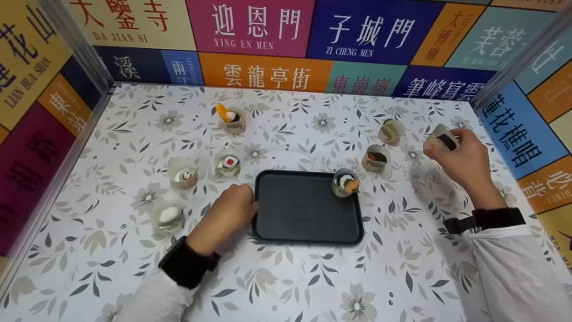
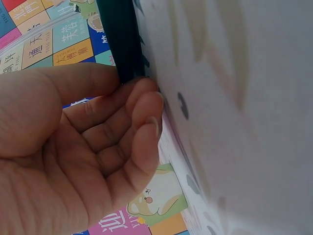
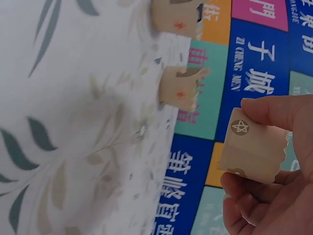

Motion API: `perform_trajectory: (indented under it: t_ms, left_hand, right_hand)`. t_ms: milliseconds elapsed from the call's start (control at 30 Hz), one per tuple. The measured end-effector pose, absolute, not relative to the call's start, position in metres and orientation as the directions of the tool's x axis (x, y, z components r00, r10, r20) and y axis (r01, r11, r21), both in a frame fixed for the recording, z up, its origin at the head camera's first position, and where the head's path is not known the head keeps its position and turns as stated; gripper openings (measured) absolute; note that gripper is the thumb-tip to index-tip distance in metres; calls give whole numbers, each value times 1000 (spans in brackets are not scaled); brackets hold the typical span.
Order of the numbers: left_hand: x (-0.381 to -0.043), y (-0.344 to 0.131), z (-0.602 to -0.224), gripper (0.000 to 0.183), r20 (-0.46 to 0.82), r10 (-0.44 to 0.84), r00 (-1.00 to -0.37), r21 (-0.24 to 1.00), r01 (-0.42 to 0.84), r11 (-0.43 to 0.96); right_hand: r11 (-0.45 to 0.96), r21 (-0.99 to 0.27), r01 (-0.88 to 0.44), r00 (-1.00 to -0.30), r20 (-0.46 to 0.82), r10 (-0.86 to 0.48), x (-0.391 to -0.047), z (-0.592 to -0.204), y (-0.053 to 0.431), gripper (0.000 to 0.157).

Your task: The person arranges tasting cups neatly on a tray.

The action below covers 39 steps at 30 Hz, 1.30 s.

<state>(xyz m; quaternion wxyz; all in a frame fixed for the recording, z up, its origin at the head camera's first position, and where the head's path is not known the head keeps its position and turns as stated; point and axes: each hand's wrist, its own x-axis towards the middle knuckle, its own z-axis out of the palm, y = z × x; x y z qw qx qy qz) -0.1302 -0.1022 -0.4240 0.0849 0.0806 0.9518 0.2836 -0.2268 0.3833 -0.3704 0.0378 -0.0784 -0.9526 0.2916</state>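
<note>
Steady the flat, black, rectangular tray (image 1: pixel 304 219) on the white, leaf-printed tabletop (image 1: pixel 308 281) by its left rim, pinched in the left hand (image 1: pixel 230 208). Avoid jolting the pale, round, orange-garnished paper cup (image 1: pixel 344 184) in the far right corner. Well to the right, grasped in the right hand (image 1: pixel 471 156): a beige, scalloped, black-topped paper cup (image 1: pixel 440 139), raised off the tabletop. Best pinched lightly, being likely to crumple, and held upright.

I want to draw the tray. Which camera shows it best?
The head view: it shows nearly the whole tray from above, with a cup at one corner. The left wrist view shows only a dark strip of its edge, held by the left hand. The right wrist view doesn't show it.
</note>
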Motion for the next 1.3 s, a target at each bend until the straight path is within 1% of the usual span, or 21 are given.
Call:
perform_trajectory:
  t_ms: [67, 267, 567, 767, 967, 1067, 1300]
  left_hand:
    - [-130, -102, -424, 43, -109, 204, -973, 560, 109, 821]
    - [-130, -103, -425, 42, -105, 209, -972, 565, 114, 817]
    - [-129, -103, -426, 39, -101, 217, -971, 563, 124, 817]
    - [-129, -102, -426, 37, -108, 211, -971, 543, 120, 831]
    - [-130, -102, -424, 33, -135, 195, -971, 528, 96, 844]
    - [-130, -102, -425, 32, -135, 194, -972, 532, 94, 842]
    - [-131, -102, -425, 31, -145, 192, -971, 549, 82, 832]
  right_hand:
    - [817, -564, 117, -986, 30, 162, -224, -366, 376, 92]
    - [820, -568, 68, -990, 63, 126, -214, -354, 350, 84]
    - [788, -614, -38, -994, 105, 34, -196, -339, 304, 86]
    - [755, -640, -146, -985, 164, -51, -190, -337, 274, 77]
    - [735, -628, -256, -964, 226, -143, -189, -344, 248, 68]
    - [735, -624, -266, -963, 209, -171, -189, -348, 237, 66]
    - [753, -600, -271, -961, 122, -249, -187, -357, 219, 69]
